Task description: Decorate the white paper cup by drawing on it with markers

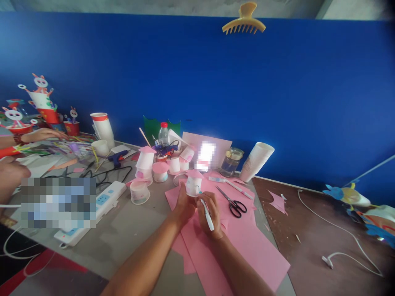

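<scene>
My left hand (184, 206) is closed around a white paper cup (193, 187) that stands upside down with a pink paper piece on top. In my right hand (211, 213) is a white marker pen (206, 214), its tip end at the cup's side, where a small bluish mark shows. Pink paper sheets (247, 255) lie beneath both hands. Black-handled scissors (233, 202) rest on the paper to the right, and near them is another white pen (239, 189). To the left stands a small cut cup (140, 192) beside several pink-topped cups (160, 171).
A stack of paper cups (256, 161) leans beside a glass jar (232, 161). A power strip (92, 211) lies left, near a glue gun (117, 158) and black cords. Another person's hands (46, 134) are at the far left. A blue partition (185, 74) rises behind.
</scene>
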`<state>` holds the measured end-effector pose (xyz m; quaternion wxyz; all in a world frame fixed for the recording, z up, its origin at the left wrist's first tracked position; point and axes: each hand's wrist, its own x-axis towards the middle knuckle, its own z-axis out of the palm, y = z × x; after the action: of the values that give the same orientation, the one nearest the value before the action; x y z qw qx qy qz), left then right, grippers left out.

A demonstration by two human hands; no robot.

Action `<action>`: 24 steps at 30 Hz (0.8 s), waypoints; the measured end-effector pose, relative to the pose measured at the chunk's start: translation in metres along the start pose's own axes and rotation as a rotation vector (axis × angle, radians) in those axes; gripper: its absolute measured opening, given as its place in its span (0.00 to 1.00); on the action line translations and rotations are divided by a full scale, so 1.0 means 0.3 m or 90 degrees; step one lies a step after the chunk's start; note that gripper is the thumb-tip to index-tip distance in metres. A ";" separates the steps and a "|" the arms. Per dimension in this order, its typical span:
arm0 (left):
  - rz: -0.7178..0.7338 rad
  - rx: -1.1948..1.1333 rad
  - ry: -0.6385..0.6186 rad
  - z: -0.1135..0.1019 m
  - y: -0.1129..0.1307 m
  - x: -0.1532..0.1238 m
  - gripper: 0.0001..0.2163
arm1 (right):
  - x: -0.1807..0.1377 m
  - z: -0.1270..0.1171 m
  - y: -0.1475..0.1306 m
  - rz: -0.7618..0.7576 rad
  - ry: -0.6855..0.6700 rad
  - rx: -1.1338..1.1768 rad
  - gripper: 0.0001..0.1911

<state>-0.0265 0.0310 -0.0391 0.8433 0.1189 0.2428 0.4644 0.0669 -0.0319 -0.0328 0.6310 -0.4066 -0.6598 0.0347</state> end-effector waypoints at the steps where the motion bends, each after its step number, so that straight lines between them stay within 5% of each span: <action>1: -0.006 -0.003 0.012 0.004 0.001 -0.003 0.22 | 0.000 0.000 0.001 -0.001 0.000 0.002 0.12; 24: 0.012 -0.051 0.010 0.051 0.007 -0.032 0.21 | 0.009 0.002 0.011 -0.005 0.023 -0.029 0.11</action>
<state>-0.0242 0.0245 -0.0222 0.8412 0.0837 0.2292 0.4824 0.0684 -0.0279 -0.0326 0.6333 -0.4188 -0.6507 0.0098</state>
